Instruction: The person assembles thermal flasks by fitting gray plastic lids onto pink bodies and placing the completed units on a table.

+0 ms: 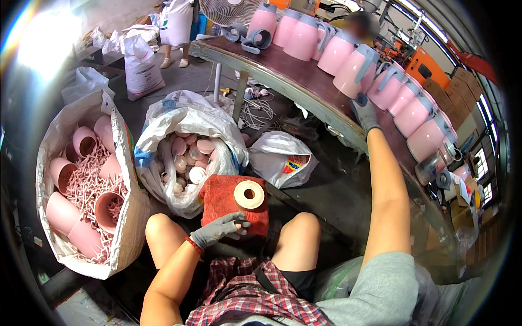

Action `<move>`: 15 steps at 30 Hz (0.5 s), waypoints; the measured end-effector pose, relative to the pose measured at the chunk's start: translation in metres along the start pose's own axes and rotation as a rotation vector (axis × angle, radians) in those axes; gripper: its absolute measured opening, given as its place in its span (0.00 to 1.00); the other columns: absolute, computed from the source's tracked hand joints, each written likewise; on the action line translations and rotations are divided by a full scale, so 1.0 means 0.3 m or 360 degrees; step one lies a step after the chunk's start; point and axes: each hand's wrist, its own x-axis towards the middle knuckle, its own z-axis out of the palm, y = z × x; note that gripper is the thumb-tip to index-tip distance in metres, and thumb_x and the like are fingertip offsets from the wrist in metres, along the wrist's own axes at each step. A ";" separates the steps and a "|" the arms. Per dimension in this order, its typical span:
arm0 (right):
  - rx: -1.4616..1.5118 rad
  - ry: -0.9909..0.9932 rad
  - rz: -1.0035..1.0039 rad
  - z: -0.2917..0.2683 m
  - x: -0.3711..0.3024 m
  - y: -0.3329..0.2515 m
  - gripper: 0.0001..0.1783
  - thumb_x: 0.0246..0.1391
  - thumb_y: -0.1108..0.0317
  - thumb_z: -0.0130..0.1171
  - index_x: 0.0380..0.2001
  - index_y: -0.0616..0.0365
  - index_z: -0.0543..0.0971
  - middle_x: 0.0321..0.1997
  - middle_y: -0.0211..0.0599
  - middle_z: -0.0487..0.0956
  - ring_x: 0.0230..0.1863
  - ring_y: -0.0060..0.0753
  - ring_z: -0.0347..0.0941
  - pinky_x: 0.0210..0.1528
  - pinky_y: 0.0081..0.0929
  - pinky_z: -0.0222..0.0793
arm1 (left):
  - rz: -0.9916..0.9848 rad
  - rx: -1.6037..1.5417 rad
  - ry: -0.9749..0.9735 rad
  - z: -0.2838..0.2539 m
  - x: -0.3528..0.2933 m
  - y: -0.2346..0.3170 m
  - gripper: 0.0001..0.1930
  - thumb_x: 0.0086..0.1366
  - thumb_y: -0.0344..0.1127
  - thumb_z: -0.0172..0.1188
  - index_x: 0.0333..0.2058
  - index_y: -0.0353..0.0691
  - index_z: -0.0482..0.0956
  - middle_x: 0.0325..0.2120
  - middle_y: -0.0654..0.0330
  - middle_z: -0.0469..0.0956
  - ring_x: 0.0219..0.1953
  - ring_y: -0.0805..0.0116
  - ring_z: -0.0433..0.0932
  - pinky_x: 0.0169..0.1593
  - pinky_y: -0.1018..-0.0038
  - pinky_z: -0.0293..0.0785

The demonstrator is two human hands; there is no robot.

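Pitchers (348, 79), pink with gray tops and handles, stand upright in a curving row along the desk (266, 58) in the head view, our only one. We have our right arm stretched out to the desk, and our gloved right hand (365, 112) is at its near edge, close by the foot of one pitcher. Its fingers point toward that pitcher, but we cannot tell whether they touch or grasp it. Our left hand (220, 229), gloved in gray too, is released: palm down, fingers loosely bent, it rests at the near side of a red cloth (217, 196) between our knees. On that cloth, just beyond our fingertips, lies a cream ring (240, 195) with a round hole through its middle.

Two gray collars (261, 39) with handles lie on the far left end of the desk. To our left we have a big white sack (129, 217) holding pink shells (62, 211) among many thin pink pieces (87, 175). Between it and the cloth, a crumpled bag (217, 127) contains round pale pieces (197, 174). A smaller white bag (266, 155) sits on the floor beyond the cloth. Farther off, near a fan (231, 8), we see someone's legs (175, 54) beside a full upright sack (142, 68).
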 end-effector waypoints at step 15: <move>-0.1198 0.0006 0.0696 -0.571 -0.267 0.159 0.28 0.52 0.39 0.45 0.42 0.48 0.78 0.43 0.47 0.79 0.46 0.51 0.74 0.48 0.45 0.69 | -0.0414 0.2062 -0.0017 0.032 -0.006 -0.137 0.31 0.59 0.63 0.48 0.47 0.40 0.75 0.46 0.48 0.75 0.49 0.52 0.73 0.52 0.63 0.66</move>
